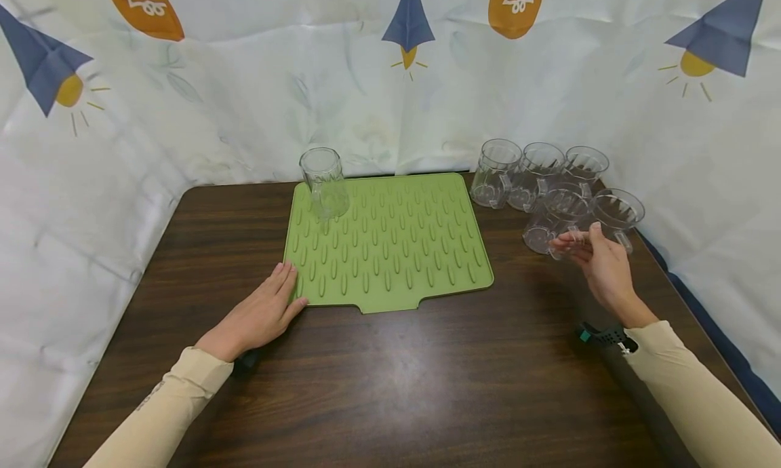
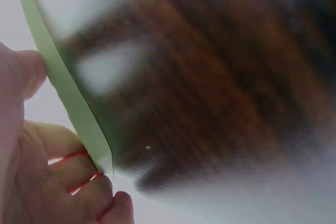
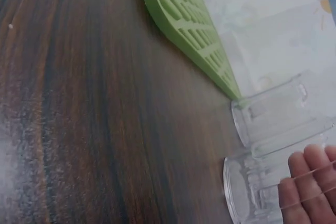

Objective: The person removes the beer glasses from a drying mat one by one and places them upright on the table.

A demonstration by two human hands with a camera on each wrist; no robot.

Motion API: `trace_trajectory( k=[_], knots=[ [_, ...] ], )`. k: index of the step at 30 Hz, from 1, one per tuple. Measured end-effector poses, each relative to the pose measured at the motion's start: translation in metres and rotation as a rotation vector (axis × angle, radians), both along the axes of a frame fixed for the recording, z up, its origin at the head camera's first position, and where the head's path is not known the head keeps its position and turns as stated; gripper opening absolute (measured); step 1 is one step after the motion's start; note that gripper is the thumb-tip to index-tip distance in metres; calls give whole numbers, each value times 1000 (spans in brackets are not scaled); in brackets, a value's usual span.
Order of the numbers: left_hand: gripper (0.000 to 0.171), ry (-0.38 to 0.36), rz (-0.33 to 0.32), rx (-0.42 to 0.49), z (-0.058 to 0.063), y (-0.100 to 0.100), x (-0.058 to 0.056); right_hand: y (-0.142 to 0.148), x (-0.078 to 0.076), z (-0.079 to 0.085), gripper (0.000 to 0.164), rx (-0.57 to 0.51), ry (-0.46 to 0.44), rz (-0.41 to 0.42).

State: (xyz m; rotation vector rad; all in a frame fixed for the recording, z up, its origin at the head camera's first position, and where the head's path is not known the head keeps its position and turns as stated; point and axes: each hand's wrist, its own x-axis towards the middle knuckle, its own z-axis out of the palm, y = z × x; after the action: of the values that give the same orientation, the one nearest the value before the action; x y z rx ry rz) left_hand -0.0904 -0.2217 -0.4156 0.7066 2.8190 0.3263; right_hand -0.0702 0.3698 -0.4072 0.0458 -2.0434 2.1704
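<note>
A green ribbed drying mat (image 1: 390, 295) lies on the table, with a clear glass mug (image 1: 326, 186) upright on its far left corner. My left hand (image 1: 262, 312) rests at the mat's near left corner, fingers straight along the left edge and thumb at the front edge. At the right, my right hand (image 1: 601, 264) is beside a nearer glass mug (image 1: 546, 227), its fingers reaching across the handle and its thumb held apart. Seen from the right wrist, clear glass edges cross the fingers (image 3: 310, 190). Another mug (image 1: 619, 210) stands just behind this hand.
Three more glass mugs (image 1: 497, 173) stand in a row at the back right, close to the mat's far right corner. A white printed curtain (image 1: 256, 102) hangs behind and beside the dark wooden table (image 1: 403, 386).
</note>
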Motion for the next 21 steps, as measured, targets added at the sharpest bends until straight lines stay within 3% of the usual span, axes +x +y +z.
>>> trace_trajectory(
  k=[5, 11, 15, 21],
  knots=[
    [75, -2, -1, 4, 0, 0, 0, 1, 5, 1, 61, 6, 1, 9],
    [75, -4, -2, 7, 0, 0, 0, 2, 13, 3, 62, 194, 7, -89],
    [75, -6, 0, 7, 1, 0, 1, 3, 19, 7, 66, 262, 10, -126],
    [74, -3, 1, 6, 3, 1, 1, 4, 27, 13, 70, 235, 11, -167]
  ],
)
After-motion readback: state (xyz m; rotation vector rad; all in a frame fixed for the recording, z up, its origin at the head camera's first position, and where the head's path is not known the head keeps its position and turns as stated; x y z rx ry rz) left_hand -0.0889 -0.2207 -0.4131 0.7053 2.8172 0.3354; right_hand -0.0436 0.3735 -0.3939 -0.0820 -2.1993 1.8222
